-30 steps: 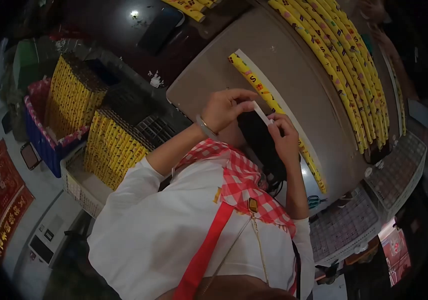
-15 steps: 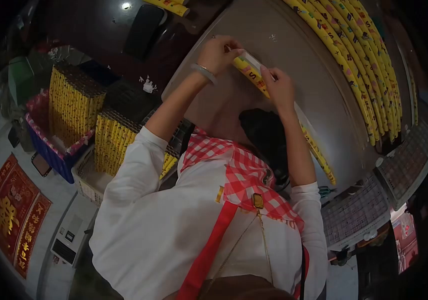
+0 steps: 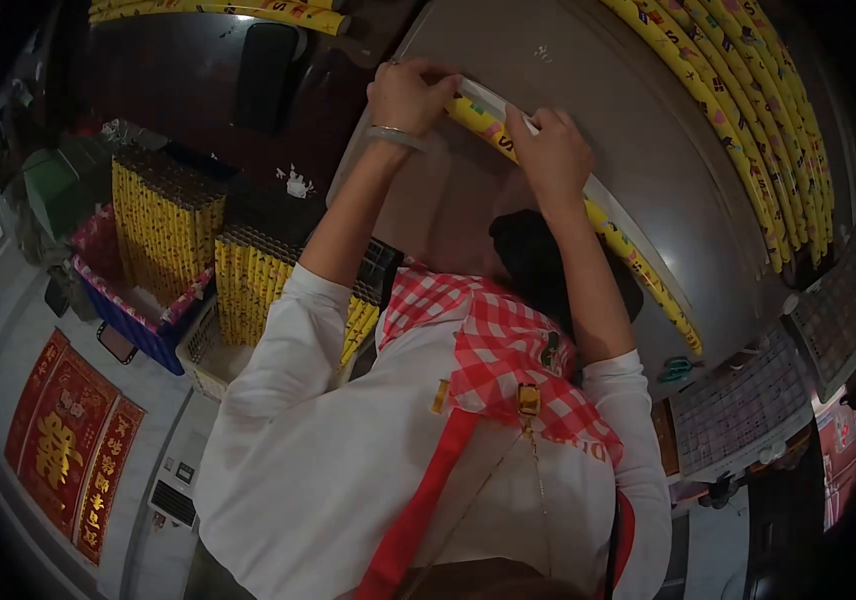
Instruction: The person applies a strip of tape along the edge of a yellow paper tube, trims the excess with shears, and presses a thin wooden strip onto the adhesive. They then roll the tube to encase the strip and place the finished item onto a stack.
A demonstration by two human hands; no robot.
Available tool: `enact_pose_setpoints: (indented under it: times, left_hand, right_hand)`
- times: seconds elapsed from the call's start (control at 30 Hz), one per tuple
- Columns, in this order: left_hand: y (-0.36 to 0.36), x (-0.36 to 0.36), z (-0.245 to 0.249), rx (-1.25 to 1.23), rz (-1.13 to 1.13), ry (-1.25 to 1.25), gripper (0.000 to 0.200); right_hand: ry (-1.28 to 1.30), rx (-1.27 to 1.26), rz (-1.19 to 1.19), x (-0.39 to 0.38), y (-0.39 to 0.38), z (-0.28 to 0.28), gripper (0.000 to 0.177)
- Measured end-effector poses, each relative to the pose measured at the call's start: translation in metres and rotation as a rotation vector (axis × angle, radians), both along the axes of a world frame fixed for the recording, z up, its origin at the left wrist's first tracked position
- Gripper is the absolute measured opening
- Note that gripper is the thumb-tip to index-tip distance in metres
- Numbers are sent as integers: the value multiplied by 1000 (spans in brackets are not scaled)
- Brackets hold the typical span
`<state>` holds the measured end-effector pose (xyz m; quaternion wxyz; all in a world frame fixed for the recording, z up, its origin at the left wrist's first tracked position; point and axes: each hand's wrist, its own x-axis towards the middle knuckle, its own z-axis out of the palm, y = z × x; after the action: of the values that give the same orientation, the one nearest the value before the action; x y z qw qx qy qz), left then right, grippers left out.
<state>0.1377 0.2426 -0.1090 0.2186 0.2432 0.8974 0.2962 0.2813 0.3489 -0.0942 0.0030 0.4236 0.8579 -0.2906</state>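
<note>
A long, thin roll of yellow wrapping paper (image 3: 648, 280) with a colourful print lies slantwise on the table, a white strip of its back showing along one side. My left hand (image 3: 410, 100), wearing a bracelet, pinches the far end of this roll between thumb and fingers. Partway along it, my right hand (image 3: 554, 160) is closed over the paper at the white edge, thumb and fingers bent. Between the two hands a short stretch of yellow print is visible.
Several finished yellow rolls (image 3: 738, 120) lie along the right side. Stacked yellow rolls stand in a blue basket (image 3: 138, 320) and a white basket (image 3: 210, 350) at left. Teal-handled scissors (image 3: 681, 370) lie by the near table edge. A dark phone (image 3: 266, 75) rests at the back.
My head view has shifted, bringing more rolls into sight at the top left. My right hand has turned to lie more over the roll. Both hands stay on the paper.
</note>
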Motion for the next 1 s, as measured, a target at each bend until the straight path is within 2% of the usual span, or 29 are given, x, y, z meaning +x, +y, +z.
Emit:
enact_pose_setpoints:
  times: [0.13,0.27,0.53,0.67,0.77,0.83,1.0]
  left_hand:
    - [2,0,-1,-22,78,-98,20]
    - [3,2,1,-14,78,-59,20]
    - [13,5,8,-38,135,-92,19]
    - [12,5,5,-75,94,-38,19]
    - [12,7,5,-106,142,-95,19]
    - [11,8,4,-131,119,10,18]
    - [11,9,0,-133,134,13,18]
  right_hand:
    - [-44,-15,0,-3,1,1,36]
    - [-96,-30,-23,-6,1,2,41]
    - [-100,-14,-25,-6,0,2,40]
    - [-82,-13,-25,-6,0,-1,40]
    - [-96,-7,-22,-7,-1,1,40]
    - [-116,-10,-22,-8,-1,4,40]
    - [-137,-38,-24,-8,-1,3,41]
